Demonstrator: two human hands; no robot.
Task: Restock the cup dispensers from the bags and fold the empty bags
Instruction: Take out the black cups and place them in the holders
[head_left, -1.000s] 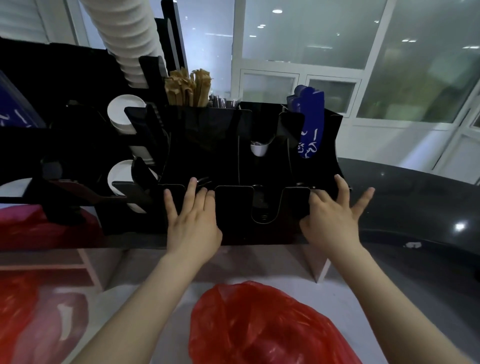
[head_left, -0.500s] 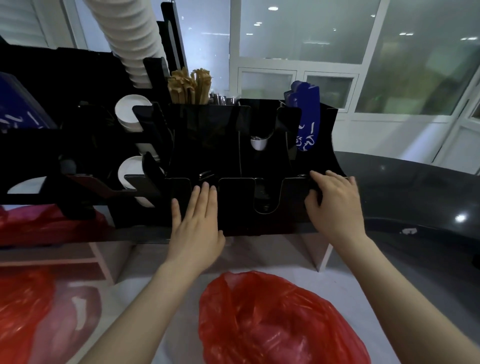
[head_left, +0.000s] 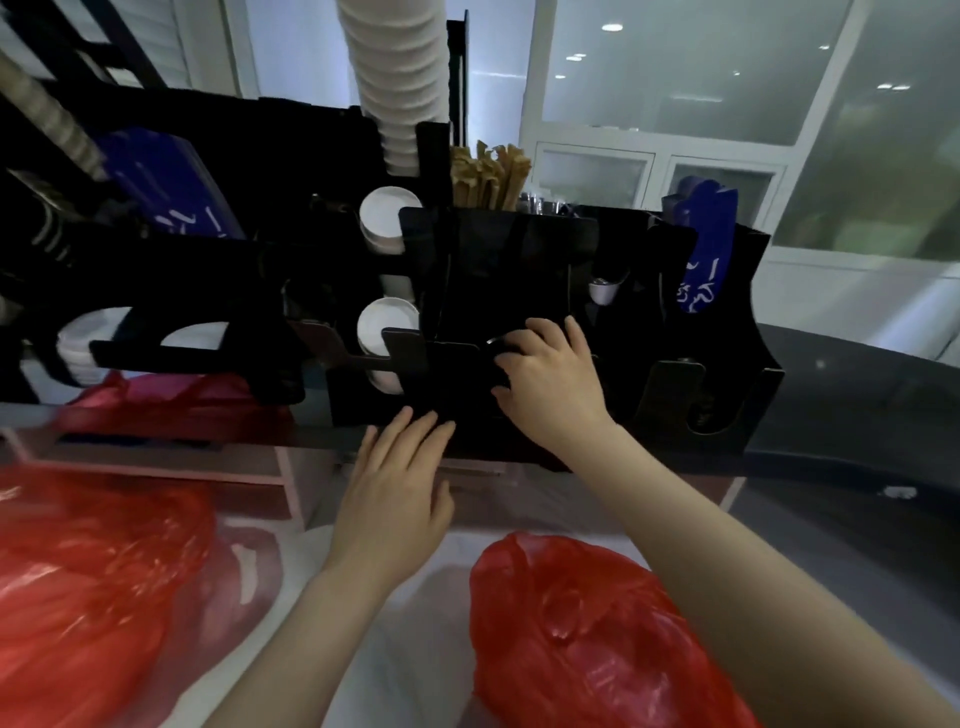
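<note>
A black acrylic cup dispenser (head_left: 727, 405) stands on the dark counter. White cups (head_left: 387, 325) lie in its left slots, and a tall white cup stack (head_left: 400, 78) rises above it. My left hand (head_left: 395, 493) has straight fingers, their tips touching the dispenser's lower front panel. My right hand (head_left: 553, 387) is at the middle front slot. Its fingers and thumb curl round the dark edge there; what lies under them is hidden. A crumpled red bag (head_left: 597, 639) lies below my hands. A second red bag (head_left: 78, 597) is at the left.
A third red bag (head_left: 171, 400) lies under the left black rack (head_left: 208, 291), which holds white lids (head_left: 88, 338). Wooden stirrers (head_left: 488, 176) and a blue sleeve (head_left: 706, 249) stand in the dispenser's top. The dark counter (head_left: 857, 405) runs off to the right.
My right hand left the dispenser's right front corner and moved left to the middle slot. My left hand slid lower on the front panel. The view shifted left.
</note>
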